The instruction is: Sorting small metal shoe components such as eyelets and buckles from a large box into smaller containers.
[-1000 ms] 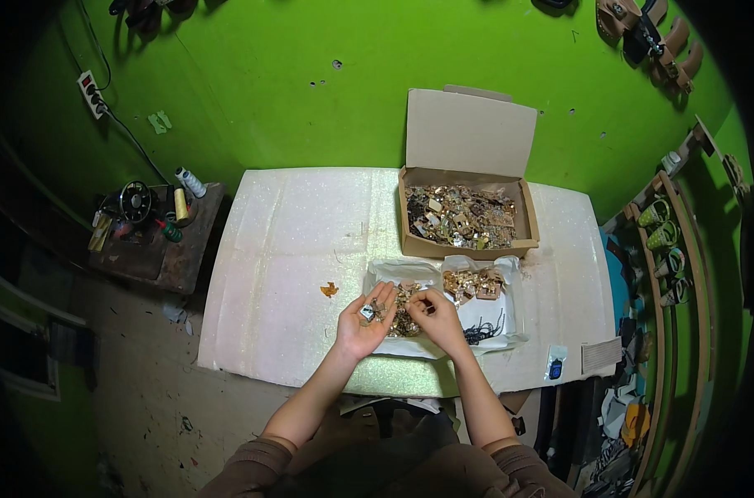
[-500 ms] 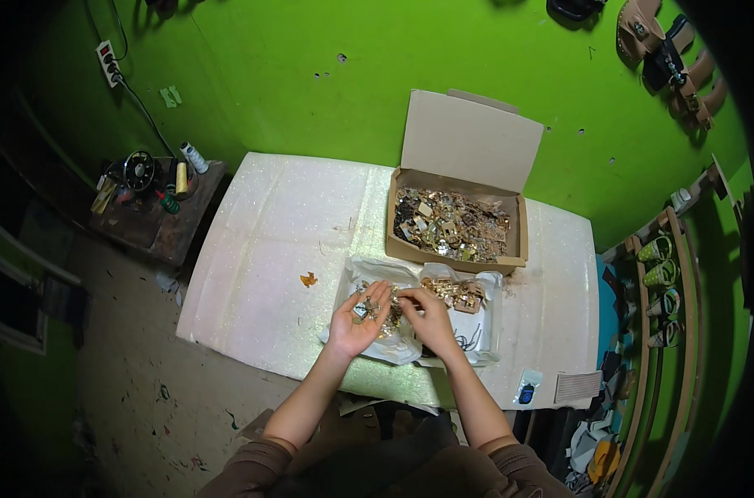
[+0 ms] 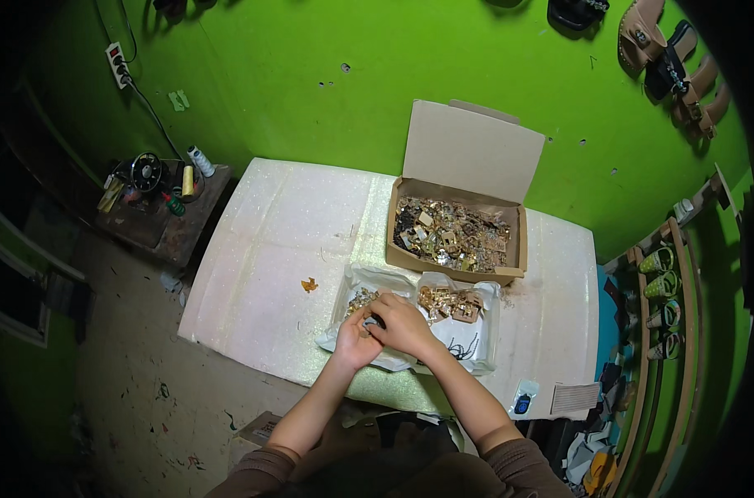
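My left hand (image 3: 356, 344) is palm up and cupped, with a few small metal ornaments (image 3: 364, 333) in its palm. Bent over it is my right hand (image 3: 405, 327), its fingers pinched together at the left palm; what they grip is mostly hidden. Both hands are above a white tray (image 3: 402, 362) lined with thin plastic, where shiny ornaments (image 3: 361, 300) lie beyond the left fingertips. Beside it, a second white tray (image 3: 495, 332) carries gold-coloured pieces (image 3: 450, 304) and black beaded strands (image 3: 463, 349).
Behind the trays stands an open cardboard box (image 3: 472, 149) full of mixed ornaments. An orange scrap (image 3: 309, 285) lies on the white-covered table (image 3: 261, 266). At the near right are a small packet (image 3: 523, 398) and a ridged sheet (image 3: 574, 398). A rack (image 3: 692, 332) holds sandals.
My right hand has moved left, over the left palm. The left hand has turned inward and its fingers have curled. The view has shifted slightly.
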The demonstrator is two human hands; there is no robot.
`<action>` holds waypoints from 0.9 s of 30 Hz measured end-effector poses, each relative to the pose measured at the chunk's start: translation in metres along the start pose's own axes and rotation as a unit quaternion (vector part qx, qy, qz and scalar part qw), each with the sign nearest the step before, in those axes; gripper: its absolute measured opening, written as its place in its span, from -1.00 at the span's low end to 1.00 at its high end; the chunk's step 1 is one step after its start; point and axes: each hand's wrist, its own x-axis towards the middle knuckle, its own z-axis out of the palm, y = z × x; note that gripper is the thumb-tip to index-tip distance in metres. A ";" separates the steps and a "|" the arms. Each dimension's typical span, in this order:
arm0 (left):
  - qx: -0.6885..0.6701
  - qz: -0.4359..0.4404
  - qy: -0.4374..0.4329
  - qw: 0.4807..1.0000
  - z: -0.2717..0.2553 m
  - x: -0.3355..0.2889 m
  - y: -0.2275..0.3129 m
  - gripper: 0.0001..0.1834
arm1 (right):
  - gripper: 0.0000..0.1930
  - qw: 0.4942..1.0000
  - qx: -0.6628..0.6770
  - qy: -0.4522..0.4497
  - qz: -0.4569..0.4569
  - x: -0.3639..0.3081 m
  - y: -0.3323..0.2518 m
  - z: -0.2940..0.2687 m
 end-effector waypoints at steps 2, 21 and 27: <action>0.002 -0.005 -0.001 1.000 0.002 0.000 0.004 -0.68 | -0.75 0.996 0.069 0.015 0.046 0.003 -0.004 -0.001; 0.052 -0.061 -0.028 0.996 0.012 -0.021 0.063 -0.59 | -0.83 0.973 0.185 0.081 0.108 0.023 -0.035 0.032; 0.074 -0.081 0.008 0.994 0.018 -0.028 0.072 -0.75 | -0.79 0.994 0.040 0.042 0.096 0.030 -0.047 0.033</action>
